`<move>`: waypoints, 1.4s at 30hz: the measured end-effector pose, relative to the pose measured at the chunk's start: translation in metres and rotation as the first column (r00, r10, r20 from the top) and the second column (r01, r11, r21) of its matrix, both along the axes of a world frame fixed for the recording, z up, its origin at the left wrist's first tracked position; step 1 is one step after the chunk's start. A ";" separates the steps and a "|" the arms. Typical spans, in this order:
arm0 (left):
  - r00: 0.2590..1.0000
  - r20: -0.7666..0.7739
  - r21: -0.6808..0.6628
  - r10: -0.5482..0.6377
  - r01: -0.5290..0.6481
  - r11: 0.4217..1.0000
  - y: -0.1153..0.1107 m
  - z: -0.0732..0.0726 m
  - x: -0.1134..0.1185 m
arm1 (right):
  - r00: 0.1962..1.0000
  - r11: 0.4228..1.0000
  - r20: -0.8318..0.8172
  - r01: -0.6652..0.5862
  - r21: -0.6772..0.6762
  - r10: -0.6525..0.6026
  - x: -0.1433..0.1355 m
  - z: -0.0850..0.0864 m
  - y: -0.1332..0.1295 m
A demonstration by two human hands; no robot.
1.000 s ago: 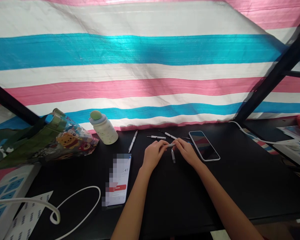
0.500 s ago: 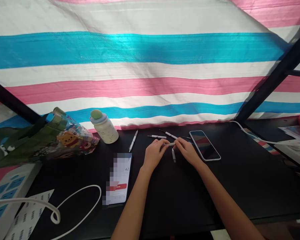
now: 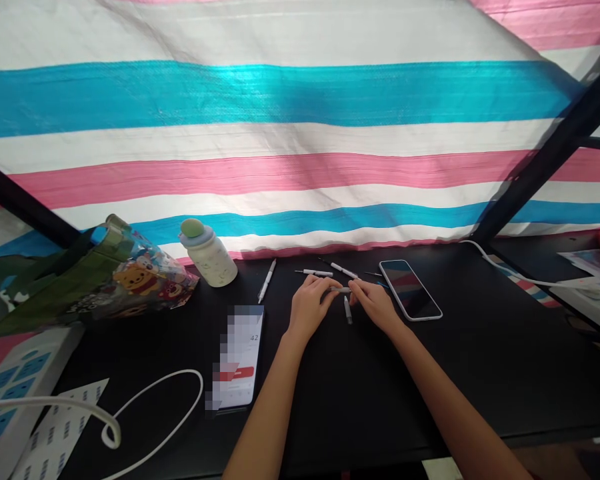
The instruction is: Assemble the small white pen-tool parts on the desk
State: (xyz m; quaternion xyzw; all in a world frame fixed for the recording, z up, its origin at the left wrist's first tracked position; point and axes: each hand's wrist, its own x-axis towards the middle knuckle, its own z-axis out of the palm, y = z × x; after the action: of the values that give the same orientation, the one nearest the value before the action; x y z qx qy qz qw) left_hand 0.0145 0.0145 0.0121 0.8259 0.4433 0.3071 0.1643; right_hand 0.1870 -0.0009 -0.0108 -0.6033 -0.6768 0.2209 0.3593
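My left hand [image 3: 310, 307] and my right hand [image 3: 375, 305] meet over the black table [image 3: 350, 393], each pinching one end of a small light-coloured pen part [image 3: 343, 290]. Just below it lies a short white and grey pen piece [image 3: 348, 310]. Behind my hands are a white pen part [image 3: 318, 273] and another white pen part [image 3: 344, 270] pointing up and left. A whole white pen [image 3: 267, 281] rests further left. Thin dark and blue pieces lie beside my right hand, partly hidden by it.
A phone [image 3: 411, 290] lies right of my hands, a lit phone [image 3: 240, 360] to the left. Further left are a bottle [image 3: 211, 257], a green bag [image 3: 105, 280], a white cable [image 3: 200, 393] and a power strip [image 3: 20, 373]. Another power strip [image 3: 597, 300] stands far right.
Both hands keep their hold on the small part, with only a slight shift of the fingers of my right hand. The objects on the table have not visibly moved.
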 end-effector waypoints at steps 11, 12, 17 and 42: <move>0.988 -0.141 -0.028 0.062 -0.067 0.997 0.002 -0.011 0.003 | 0.999 1.000 0.035 -0.014 0.002 0.013 0.000 -0.008 0.003; 0.985 -0.161 -0.029 0.069 -0.075 0.997 0.002 -0.012 0.003 | 0.997 1.000 0.081 -0.013 -0.004 0.013 -0.001 -0.009 0.003; 0.969 -0.241 -0.055 0.045 -0.060 0.997 0.001 -0.015 0.001 | 0.959 0.998 0.274 -0.055 -0.043 0.065 -0.005 -0.011 -0.001; 0.962 -0.273 0.061 -0.004 0.022 0.998 0.002 -0.011 0.000 | 0.969 0.993 -0.233 -0.062 0.101 0.085 -0.003 0.000 0.002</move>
State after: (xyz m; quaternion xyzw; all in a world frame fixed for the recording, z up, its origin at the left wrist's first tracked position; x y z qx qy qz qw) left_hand 0.0143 0.0165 0.0012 0.8680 0.4463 0.2033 0.0775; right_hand 0.1839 0.0007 -0.0110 -0.5297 -0.6605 0.2730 0.4568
